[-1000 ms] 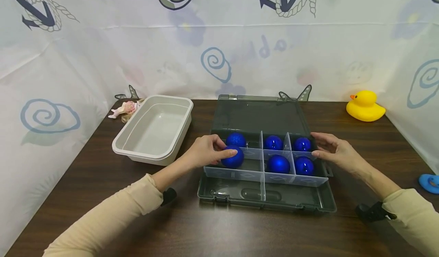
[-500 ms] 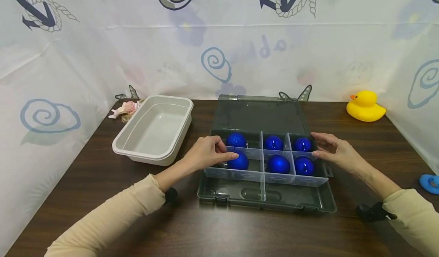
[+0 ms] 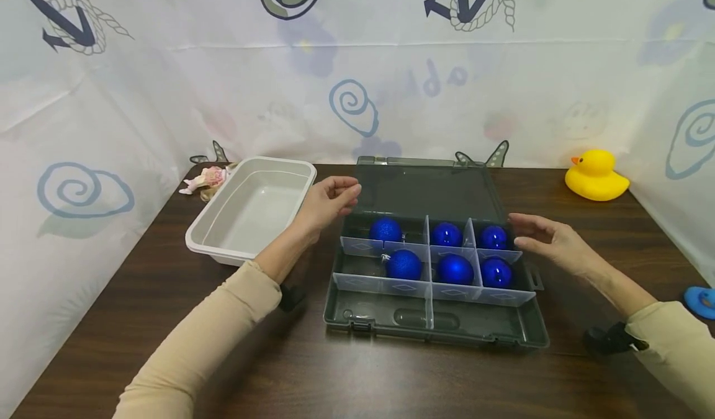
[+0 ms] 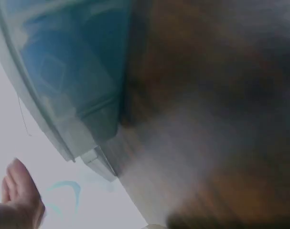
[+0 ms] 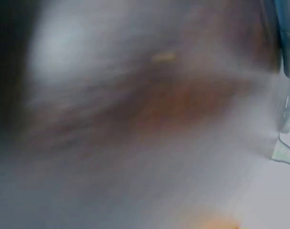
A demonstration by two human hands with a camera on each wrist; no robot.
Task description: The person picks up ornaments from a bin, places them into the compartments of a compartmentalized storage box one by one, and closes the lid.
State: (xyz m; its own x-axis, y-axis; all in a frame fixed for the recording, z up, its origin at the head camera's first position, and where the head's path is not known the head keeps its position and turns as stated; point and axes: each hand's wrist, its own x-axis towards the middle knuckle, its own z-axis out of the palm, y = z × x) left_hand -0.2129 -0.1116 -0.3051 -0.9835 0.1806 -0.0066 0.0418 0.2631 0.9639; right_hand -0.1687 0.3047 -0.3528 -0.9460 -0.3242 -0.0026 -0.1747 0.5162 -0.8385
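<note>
A dark see-through compartment case lies on the table with its lid raised at the back. Several blue Christmas baubles sit in its compartments: a glittery bauble with a silver cap in the front left one, another glittery bauble behind it, a matte bauble in the front middle, and shiny ones further back and right. My left hand, holding nothing, hovers between the case and the pale tub, fingers loosely bent. My right hand has its fingertips right at the case's right edge.
Left of the case stands a pale grey tub, with a small doll behind its far side. A yellow rubber duck sits at the back right. Something blue and rounded lies by the right edge. A printed curtain encloses the table.
My left hand set the glittery bauble into the front left compartment, let go, then moved up and left. The bauble now sits further right there. My right hand has barely moved.
</note>
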